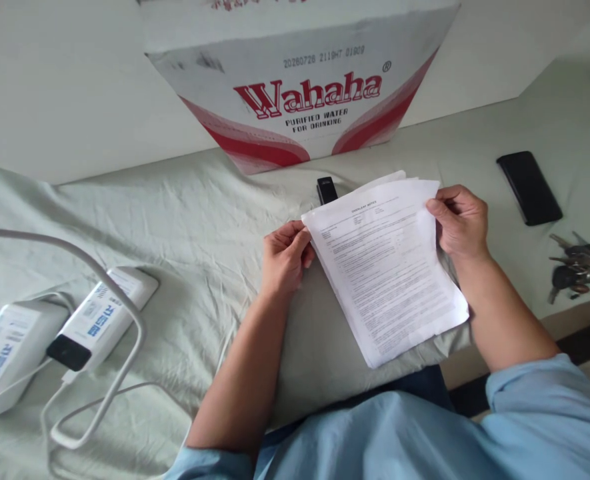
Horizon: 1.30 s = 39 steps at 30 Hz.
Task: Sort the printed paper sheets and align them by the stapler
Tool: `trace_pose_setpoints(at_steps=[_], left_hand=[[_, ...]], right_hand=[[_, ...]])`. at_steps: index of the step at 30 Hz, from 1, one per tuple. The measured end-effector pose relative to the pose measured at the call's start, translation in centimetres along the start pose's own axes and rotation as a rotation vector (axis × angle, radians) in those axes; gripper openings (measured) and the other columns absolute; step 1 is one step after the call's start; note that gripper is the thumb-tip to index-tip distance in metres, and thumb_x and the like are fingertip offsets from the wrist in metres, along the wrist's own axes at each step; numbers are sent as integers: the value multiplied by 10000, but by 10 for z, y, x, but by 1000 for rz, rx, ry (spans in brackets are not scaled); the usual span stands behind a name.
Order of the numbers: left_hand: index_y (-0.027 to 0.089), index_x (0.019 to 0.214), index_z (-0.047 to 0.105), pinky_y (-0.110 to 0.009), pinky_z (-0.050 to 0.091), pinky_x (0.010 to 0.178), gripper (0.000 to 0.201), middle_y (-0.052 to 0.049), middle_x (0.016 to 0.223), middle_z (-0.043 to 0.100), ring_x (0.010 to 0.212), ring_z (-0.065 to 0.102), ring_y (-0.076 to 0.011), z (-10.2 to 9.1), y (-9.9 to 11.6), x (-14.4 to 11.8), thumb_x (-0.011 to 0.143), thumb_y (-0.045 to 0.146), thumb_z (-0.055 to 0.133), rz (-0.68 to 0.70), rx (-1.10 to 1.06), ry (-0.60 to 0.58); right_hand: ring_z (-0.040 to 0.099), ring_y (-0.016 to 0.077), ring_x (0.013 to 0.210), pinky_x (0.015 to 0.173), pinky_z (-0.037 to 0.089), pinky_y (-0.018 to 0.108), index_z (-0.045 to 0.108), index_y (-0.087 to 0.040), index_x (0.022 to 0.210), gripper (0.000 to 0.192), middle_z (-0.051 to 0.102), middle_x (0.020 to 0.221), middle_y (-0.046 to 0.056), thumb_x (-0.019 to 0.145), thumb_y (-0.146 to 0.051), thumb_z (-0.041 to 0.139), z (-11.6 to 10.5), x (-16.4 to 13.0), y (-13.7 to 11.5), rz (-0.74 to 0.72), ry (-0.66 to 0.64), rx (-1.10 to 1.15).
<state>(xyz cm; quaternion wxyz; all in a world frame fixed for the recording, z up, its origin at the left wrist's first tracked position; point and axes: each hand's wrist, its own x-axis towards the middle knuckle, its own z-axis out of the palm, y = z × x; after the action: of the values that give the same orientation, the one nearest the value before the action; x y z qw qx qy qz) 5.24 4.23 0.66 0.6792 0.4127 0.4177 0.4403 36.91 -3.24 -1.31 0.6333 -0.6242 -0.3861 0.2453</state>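
A few printed paper sheets (387, 267), headed with a line of bold text, are stacked together in front of me. My left hand (289, 257) pinches their upper left corner between thumb and fingers. At the upper right corner, my right hand (457, 220) grips the sheets with the thumb on top. The lower part of the papers hangs toward my lap, and the right edge curls a little. Just beyond the top edge a small black object (327, 190) lies on the cloth, partly hidden by the papers.
A Wahaha water carton (315, 100) stands against the wall. On the right lie a black phone (529, 188) and a bunch of keys (577, 267). Two white power banks (107, 313) with cables (137, 333) rest at left on the wrinkled pale green cloth (195, 200).
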Motion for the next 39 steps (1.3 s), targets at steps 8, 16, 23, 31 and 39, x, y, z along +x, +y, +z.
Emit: trace_pose_setpoints(at_steps=[8,16,23,31,39], left_hand=[[177,748,698,-189,226,385,404,54,464,529,359,370,-44,-4,-5,0,873,533,843,29,85,-14],[179,720,675,-192,222,372,516,52,453,526,347,360,-41,-1,0,-1,834,644,868,50,99,-9],[182,716,680,-188,232,363,378,48,506,551,360,379,-42,-1,0,-1,844,503,833,23,72,27],[195,637,612,-207,243,340,402,45,542,514,362,394,-52,2,3,-1,798,503,815,40,25,35],[176,765,716,-215,241,371,455,52,514,511,380,358,-51,-4,-2,-3,822,599,873,65,105,-17]], right_hand=[[529,123,669,670,410,325,754,-221,824,465,668,733,-13,643,-557,1020,2,1,-2,0,8,14],[531,138,673,673,447,333,724,-249,847,442,658,754,-21,695,-575,981,-1,1,3,-10,-6,-45],[544,144,646,614,474,326,720,-287,855,402,641,753,-37,735,-590,956,2,-2,3,-68,-20,-79],[550,155,625,595,474,339,735,-295,844,410,668,745,-29,712,-611,960,3,-3,3,-56,2,-103],[547,160,613,582,478,345,742,-307,841,391,653,724,-35,711,-599,967,4,-3,4,-62,14,-90]])
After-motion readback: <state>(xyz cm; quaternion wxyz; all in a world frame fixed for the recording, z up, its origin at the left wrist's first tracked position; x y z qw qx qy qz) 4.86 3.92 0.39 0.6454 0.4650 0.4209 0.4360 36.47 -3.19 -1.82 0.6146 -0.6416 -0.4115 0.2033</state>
